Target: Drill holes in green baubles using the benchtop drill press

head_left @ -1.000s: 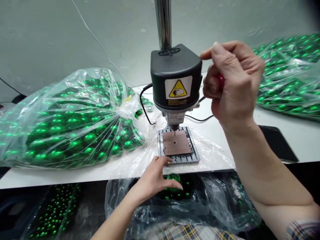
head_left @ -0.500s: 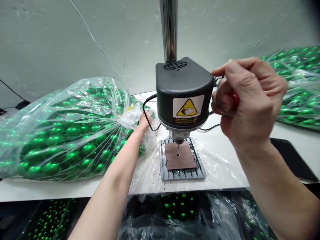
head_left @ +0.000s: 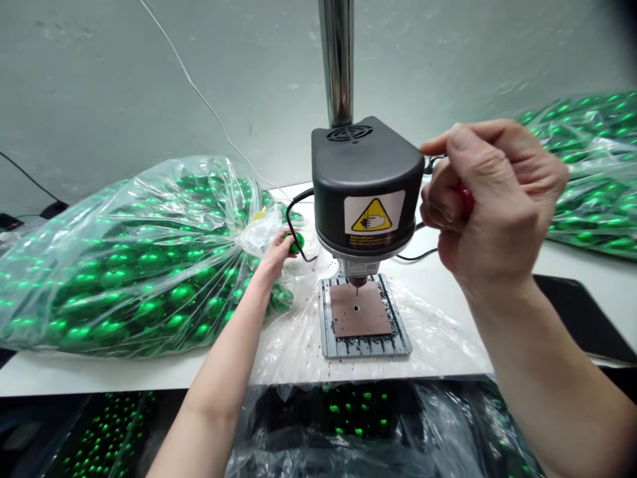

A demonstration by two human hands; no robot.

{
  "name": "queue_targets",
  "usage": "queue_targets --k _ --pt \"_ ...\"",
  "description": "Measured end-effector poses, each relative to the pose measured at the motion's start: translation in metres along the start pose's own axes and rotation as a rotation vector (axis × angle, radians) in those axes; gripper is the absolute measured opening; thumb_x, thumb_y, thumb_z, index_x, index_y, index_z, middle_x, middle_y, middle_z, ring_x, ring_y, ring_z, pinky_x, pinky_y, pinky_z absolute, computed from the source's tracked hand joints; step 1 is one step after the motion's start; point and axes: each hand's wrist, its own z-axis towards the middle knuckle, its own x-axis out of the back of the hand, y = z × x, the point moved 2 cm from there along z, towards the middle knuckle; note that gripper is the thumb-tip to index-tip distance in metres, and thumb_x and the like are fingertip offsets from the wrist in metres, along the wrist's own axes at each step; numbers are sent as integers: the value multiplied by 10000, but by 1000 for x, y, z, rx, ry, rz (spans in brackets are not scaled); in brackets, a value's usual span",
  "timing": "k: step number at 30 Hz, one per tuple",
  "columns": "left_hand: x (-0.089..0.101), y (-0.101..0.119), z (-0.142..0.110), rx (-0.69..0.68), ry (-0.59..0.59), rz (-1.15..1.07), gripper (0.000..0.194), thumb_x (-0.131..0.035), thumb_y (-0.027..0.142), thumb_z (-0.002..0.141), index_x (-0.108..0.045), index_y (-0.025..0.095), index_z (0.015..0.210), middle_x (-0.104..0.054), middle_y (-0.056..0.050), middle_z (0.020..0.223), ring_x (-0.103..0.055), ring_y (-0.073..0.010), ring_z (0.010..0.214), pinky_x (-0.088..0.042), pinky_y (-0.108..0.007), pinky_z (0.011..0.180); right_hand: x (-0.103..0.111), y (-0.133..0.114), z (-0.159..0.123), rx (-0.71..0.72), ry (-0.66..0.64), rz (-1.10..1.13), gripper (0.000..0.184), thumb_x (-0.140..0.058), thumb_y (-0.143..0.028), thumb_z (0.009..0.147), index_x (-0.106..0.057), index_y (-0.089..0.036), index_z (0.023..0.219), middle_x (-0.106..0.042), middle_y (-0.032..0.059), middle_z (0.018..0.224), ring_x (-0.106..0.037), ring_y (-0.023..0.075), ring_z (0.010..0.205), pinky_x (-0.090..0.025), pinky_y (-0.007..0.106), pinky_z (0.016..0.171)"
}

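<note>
A small bench drill press (head_left: pixel 365 186) with a dark head and steel column stands on the white table (head_left: pixel 124 375). Its bit hangs just above a brown pad (head_left: pixel 361 311) with a hole, on a grey slotted base plate (head_left: pixel 328 332). My right hand (head_left: pixel 490 199) is closed around the red knob of the press lever (head_left: pixel 466 197), to the right of the head. My left hand (head_left: pixel 279 252) is at the mouth of a clear bag of shiny green balls (head_left: pixel 134 265), pinching one green ball (head_left: pixel 297 241) in its fingertips.
A second clear bag of green balls (head_left: pixel 592 166) lies at the back right. Below the table's front edge, an open bag (head_left: pixel 358 418) and a bin (head_left: pixel 109 431) hold more green balls. A black flat object (head_left: pixel 582 318) lies at right. Black cables run behind the press.
My left hand rose from the bag below the table edge to the left bag's mouth and now holds a green ball. My right hand stays on the lever knob.
</note>
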Motion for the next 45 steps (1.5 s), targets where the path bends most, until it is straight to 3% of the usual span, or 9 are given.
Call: queue_targets --k 7,11,15,18,24,31,37,41,45 --pt "25 12 -107 93 79 -429 420 -813 361 805 -577 256 1137 -720 -3 959 -754 -179 791 -591 -257 671 0 4 1 3 36 42 108 -706 -205 811 -739 -165 715 -444 -74 428 -322 51 322 -112 257 296" --pt "14 15 -148 265 54 -545 331 -762 318 873 -586 203 1128 -744 -71 988 -764 -204 891 -602 -244 707 0 5 2 10 23 62 115 -768 -247 788 -743 -169 707 -432 -73 416 -310 49 316 -101 246 289" --pt "-7 9 -167 472 -53 -660 293 -644 390 948 -633 110 1032 -755 -156 972 -718 -163 719 -553 -208 562 -1 5 4 28 33 70 178 -846 -313 738 -747 -177 681 -425 -68 402 -296 55 304 -98 240 265" --pt "-21 2 -174 523 -133 -658 253 -682 358 896 -643 126 989 -761 -142 967 -697 -159 689 -560 -234 570 -2 5 5 31 27 81 229 -875 -361 718 -740 -183 671 -424 -69 402 -293 52 303 -106 232 266" --pt "-35 -14 -175 371 -119 -530 296 -788 375 792 -622 197 960 -730 -76 1079 -709 -248 1044 -594 -442 945 -2 8 4 71 -9 119 177 -809 -303 797 -712 -199 692 -403 -79 422 -256 62 304 -125 273 282" --pt "-43 -33 -167 185 24 -253 638 -921 425 612 -528 224 1072 -711 13 881 -675 -126 766 -503 -250 718 -1 4 4 -2 -10 -98 213 -612 -260 919 -653 -276 710 -349 -64 458 -293 113 351 -206 282 314" --pt "-56 -45 -158 112 -9 -166 635 -915 378 620 -558 197 1113 -737 -21 931 -697 -157 882 -515 -309 876 -4 -1 3 -27 -5 -84 247 -585 -202 939 -622 -254 700 -364 -71 472 -257 101 353 -192 294 345" --pt "-65 -48 -156 74 -67 -99 618 -914 368 630 -583 186 1119 -736 -56 997 -689 -175 903 -520 -300 821 -5 -2 3 -35 -17 -50 237 -566 -179 946 -604 -219 716 -577 -45 631 -265 63 361 -180 297 361" --pt "-69 -50 -154 26 -71 46 572 -911 336 626 -612 183 1090 -715 -45 967 -644 -161 810 -497 -287 740 -5 -3 3 -17 -27 -65 237 -557 -175 955 -602 -226 727 -587 -32 659 -281 74 375 -194 308 379"
